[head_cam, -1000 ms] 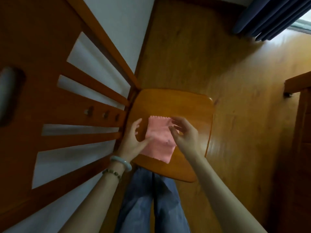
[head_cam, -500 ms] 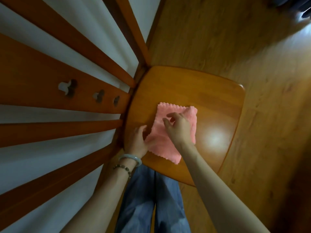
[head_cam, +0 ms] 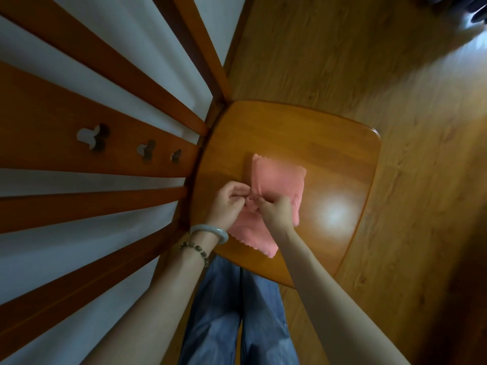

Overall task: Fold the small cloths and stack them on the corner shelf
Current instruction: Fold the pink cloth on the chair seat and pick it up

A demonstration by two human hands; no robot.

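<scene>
- My left hand (head_cam: 226, 204) and right hand (head_cam: 276, 214) are right up against each other, both pinching the pink cloth (head_cam: 279, 180) at a bunched spot on its left edge.
- The wooden corner shelf (head_cam: 329, 143) is under it all.
- The cloth lies on it, a bit left of centre.
- Pale bangle (head_cam: 209, 231) and bead bracelet (head_cam: 196, 250) on my left wrist.

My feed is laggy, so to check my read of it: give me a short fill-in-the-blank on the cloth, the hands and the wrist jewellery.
The cloth on the shelf is ____ in colour. The count of hands pinching it, left hand and right hand, is ____. The pale bangle sits on the ____ wrist.
Missing words: pink; two; left.
</scene>
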